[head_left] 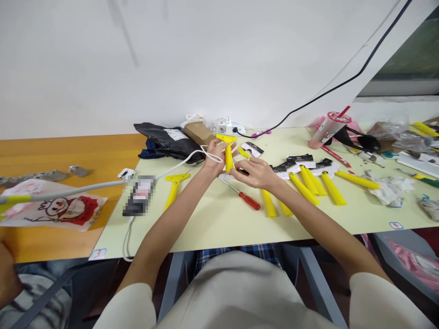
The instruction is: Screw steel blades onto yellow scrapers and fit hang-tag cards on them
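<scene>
A yellow T-shaped scraper [228, 157] is held upright above the table, its wide head at the top. My left hand [215, 157] is closed around its handle. My right hand [256, 172] is beside the handle's lower end, with bent fingers drawn together and the thumb close to the handle; what lies between them is hidden. A red-handled screwdriver [249, 201] lies on the table just below my hands. To the left, another yellow T-shaped scraper [174, 187] lies partly behind my left forearm. Several yellow handles [303, 188] with black-and-white cards [301, 160] lie to the right.
A white cable [181, 161] runs past my left wrist. At the back are a black plastic bag [169, 141], a cardboard box [199, 133] and a power strip [236, 128]. A drink cup [329, 130] with a straw stands back right. Another person's arm [8, 274] shows at far left.
</scene>
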`<state>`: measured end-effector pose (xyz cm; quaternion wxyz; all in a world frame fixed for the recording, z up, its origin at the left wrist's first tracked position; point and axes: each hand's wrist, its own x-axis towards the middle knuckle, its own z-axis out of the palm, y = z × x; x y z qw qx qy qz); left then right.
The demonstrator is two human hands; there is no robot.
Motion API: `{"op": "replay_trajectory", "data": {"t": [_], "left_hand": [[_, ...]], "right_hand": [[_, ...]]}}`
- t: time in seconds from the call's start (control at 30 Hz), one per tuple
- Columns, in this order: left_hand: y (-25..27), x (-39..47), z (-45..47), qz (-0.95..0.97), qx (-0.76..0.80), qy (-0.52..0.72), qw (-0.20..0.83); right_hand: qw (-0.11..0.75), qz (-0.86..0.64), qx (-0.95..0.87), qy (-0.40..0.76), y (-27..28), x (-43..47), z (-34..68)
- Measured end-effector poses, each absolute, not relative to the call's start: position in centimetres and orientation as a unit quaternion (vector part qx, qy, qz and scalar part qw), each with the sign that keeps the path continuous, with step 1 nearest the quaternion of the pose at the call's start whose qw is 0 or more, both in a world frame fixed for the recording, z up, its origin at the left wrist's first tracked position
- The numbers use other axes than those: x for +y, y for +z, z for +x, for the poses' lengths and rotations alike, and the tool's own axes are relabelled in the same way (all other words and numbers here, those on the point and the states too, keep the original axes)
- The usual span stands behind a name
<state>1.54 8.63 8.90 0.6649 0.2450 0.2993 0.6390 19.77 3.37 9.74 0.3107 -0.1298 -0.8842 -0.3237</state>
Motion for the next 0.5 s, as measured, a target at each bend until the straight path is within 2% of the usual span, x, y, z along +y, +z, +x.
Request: {"op": "replay_trajectory", "data": {"t": [0.5], "left_hand": [[10.3, 7.4, 2.0, 0.278, 0.329, 0.627, 0.649]], "right_hand": [[0.313, -0.143, -0.893, -0.29, 9.2, 3.0, 20.3]]}}
